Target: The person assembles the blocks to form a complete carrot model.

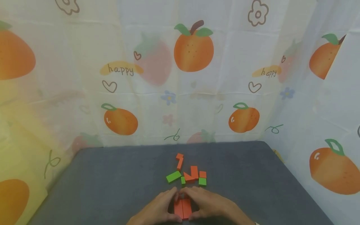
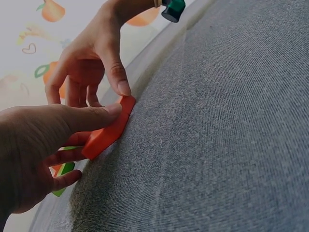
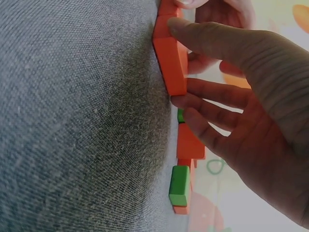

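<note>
Workpiece location: the left red block (image 1: 178, 210) and the right red block (image 1: 187, 208) lie side by side on the grey bench (image 1: 112, 181), close to my body, with a thin seam between them. I judge the step in hand to be the alignment of this pair.

Grip state: my left grip (image 1: 157, 206) pinches the left red block between thumb and fingers, thumb at the near end, fingers toward the far end. My right grip (image 1: 207, 201) pinches the right red block in the same way.

Procedure: apply equal, light pressure inward from both sides so that the seam closes without lifting either edge. Square the near ends with my thumbs and the far ends with my fingertips. Press low on the block walls; a high push could tip a block.

Caution: the green block (image 1: 173, 177) and the small green block (image 1: 183, 180) lie just beyond my fingers. Avoid a forward shove, which could disturb them. On release, I should spread both sides together to preserve the alignment.
</note>
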`<act>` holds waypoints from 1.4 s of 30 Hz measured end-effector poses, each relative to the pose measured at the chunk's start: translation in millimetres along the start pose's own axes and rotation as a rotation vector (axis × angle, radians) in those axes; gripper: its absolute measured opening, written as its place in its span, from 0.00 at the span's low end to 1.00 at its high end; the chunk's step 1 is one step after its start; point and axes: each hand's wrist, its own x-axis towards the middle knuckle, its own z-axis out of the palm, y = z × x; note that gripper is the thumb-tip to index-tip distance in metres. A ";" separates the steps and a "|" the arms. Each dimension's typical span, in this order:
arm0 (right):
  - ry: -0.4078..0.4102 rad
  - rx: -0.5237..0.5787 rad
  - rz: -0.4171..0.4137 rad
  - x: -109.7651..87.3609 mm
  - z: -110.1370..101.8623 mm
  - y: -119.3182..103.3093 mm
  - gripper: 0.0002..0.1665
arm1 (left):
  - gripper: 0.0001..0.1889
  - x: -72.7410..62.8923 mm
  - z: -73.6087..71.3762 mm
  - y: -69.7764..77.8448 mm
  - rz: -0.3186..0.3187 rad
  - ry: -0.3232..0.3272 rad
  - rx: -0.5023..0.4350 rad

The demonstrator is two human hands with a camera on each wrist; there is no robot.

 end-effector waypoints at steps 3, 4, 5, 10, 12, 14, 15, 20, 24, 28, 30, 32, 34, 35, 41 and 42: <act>0.002 0.012 -0.001 -0.1 0.0 -0.3 0.42 | 0.26 0.9 -0.1 -1.1 0.014 -0.002 -0.015; 0.005 0.014 -0.008 -0.1 0.2 0.0 0.42 | 0.25 1.1 -0.2 -1.3 0.015 -0.005 -0.021; 0.006 0.015 -0.016 0.1 0.5 0.5 0.42 | 0.25 1.3 -0.2 -1.6 0.013 -0.009 -0.026; 0.003 0.028 -0.031 1.3 -5.0 3.1 0.38 | 0.24 -1.0 -2.2 -2.5 -0.035 -0.047 -0.072; 0.013 0.027 -0.005 1.1 -14.1 2.3 0.35 | 0.23 -4.1 -4.6 -3.1 -0.007 -0.061 -0.031; 0.040 0.001 0.031 0.8 -26.7 1.0 0.32 | 0.24 -9.9 -7.9 -3.6 0.086 -0.070 0.104; 0.062 -0.020 0.051 0.8 -34.1 0.7 0.31 | 0.26 -12.7 -9.4 -4.1 0.165 -0.068 0.197; 0.177 -0.162 0.075 6.3 -65.5 13.2 0.23 | 0.26 -21.4 -14.5 -5.3 0.568 -0.040 0.617; 0.196 -0.215 0.081 17.4 -70.5 32.5 0.18 | 0.28 -21.3 -14.1 -8.2 0.657 -0.107 0.717; 0.138 -0.250 0.122 29.0 -60.9 47.9 0.18 | 0.28 -18.6 -10.7 -11.4 0.680 -0.156 0.713; 0.115 -0.282 0.142 32.7 -55.1 53.5 0.18 | 0.27 -16.2 -9.0 -11.7 0.698 -0.163 0.689; 0.119 -0.300 0.151 34.7 -50.8 57.4 0.19 | 0.26 -14.2 -8.3 -11.0 0.701 -0.174 0.666; 0.135 -0.318 0.156 35.9 -48.6 59.5 0.18 | 0.25 -13.2 -8.2 -9.2 0.686 -0.185 0.646; 0.144 -0.322 0.153 36.4 -47.9 60.3 0.18 | 0.25 -13.0 -8.3 -8.1 0.671 -0.193 0.632; 0.196 -0.325 0.151 37.0 -49.3 59.7 0.17 | 0.24 -13.9 -8.4 -4.3 0.583 -0.214 0.579; 0.211 -0.326 0.156 36.1 -49.9 59.2 0.17 | 0.24 -13.8 -8.2 -4.2 0.577 -0.211 0.577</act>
